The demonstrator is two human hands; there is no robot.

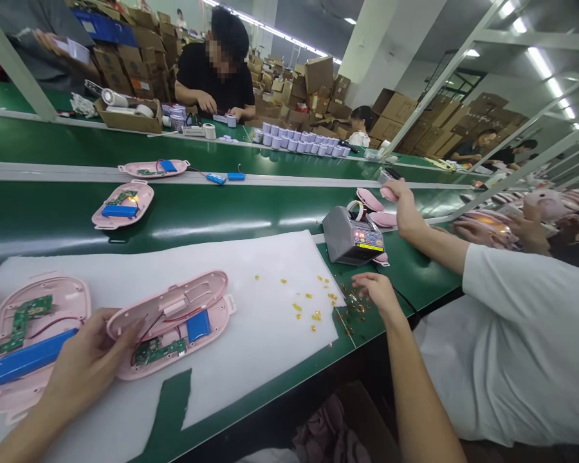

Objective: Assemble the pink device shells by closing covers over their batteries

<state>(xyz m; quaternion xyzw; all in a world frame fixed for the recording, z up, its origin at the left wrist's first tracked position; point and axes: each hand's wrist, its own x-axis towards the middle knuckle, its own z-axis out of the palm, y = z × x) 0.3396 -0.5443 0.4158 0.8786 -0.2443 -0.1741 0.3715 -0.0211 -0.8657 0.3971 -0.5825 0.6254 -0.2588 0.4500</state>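
We've got a pink plastic shell tilted up off the white foam sheet, edge held in our left hand. Inside: green circuit board, blue battery pack, thin red and black wires running between them. Second pink shell lies flat just beside it, board and longer blue battery seated. Amber tape bits are scattered on the sheet, more on the green counter, right under our right hand, fingers curled low. Can't tell if they're pinching any.
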